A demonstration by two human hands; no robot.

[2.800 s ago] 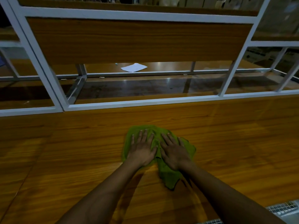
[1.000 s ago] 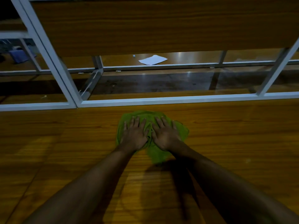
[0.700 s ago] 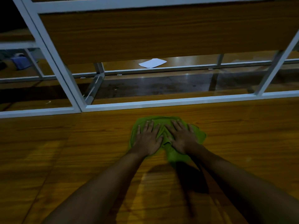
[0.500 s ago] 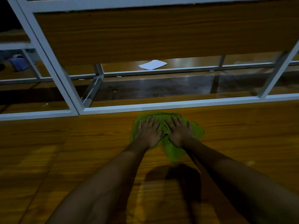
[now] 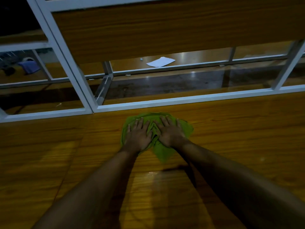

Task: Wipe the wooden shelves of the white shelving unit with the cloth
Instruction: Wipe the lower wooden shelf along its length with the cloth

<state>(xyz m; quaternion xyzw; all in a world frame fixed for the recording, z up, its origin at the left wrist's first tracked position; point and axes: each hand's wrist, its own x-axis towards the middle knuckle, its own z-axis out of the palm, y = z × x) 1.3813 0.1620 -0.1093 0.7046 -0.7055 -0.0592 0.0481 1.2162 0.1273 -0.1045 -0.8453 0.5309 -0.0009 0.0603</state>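
A green cloth (image 5: 163, 153) lies crumpled on the wide wooden shelf (image 5: 247, 139), close to the shelf's far white rail (image 5: 181, 100). My left hand (image 5: 137, 136) presses flat on the cloth's left half, fingers pointing away from me. My right hand (image 5: 170, 133) lies beside it on the right half, also palm down. The two hands almost touch at the thumbs. A tail of cloth sticks out toward me between the wrists. Both forearms stretch out over the shelf.
White metal uprights (image 5: 66, 63) of the frame rise at the left. Another wooden board (image 5: 165, 30) hangs above and beyond. Lower down behind the rail a white sheet of paper (image 5: 160, 61) lies on a farther shelf. A blue object (image 5: 29, 66) sits far left.
Both hands have pushed the cloth away from me across the shelf, from mid-shelf to near the far white rail. The hands have stayed flat on it throughout.
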